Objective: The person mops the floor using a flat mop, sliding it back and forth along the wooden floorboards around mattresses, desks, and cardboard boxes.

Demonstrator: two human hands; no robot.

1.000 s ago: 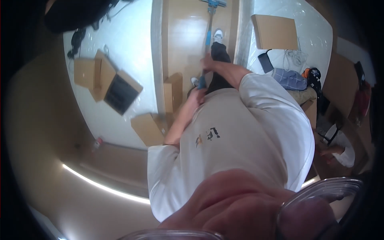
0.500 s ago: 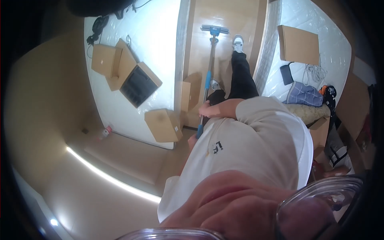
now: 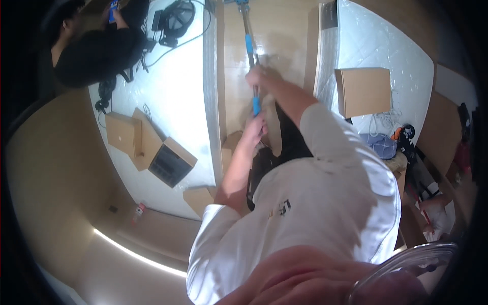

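A long-handled mop point(image 3: 249, 44) with blue grips and a metal pole stretches away from me along the narrow floor strip point(image 3: 287, 30). Only part of its blue head point(image 3: 239, 2) shows at the top edge. My right hand point(image 3: 257, 76) is closed round the pole between the two blue grips. Nearer my body, my left hand point(image 3: 256, 127) wraps the handle's end, just below the lower blue grip. Both arms reach forward.
Plastic-wrapped mattresses point(image 3: 190, 71) flank the strip. On the left one lie an open carton point(image 3: 122, 133), a black fan-like device point(image 3: 178, 20) and cables; on the right, a cardboard box point(image 3: 363, 91) and cloth point(image 3: 378, 145). Another person point(image 3: 99, 56) at upper left holds something blue.
Both hands have moved forward, away from my body, pushing the mop farther along the floor; its head is now partly out of view. Another person has come into sight at upper left.
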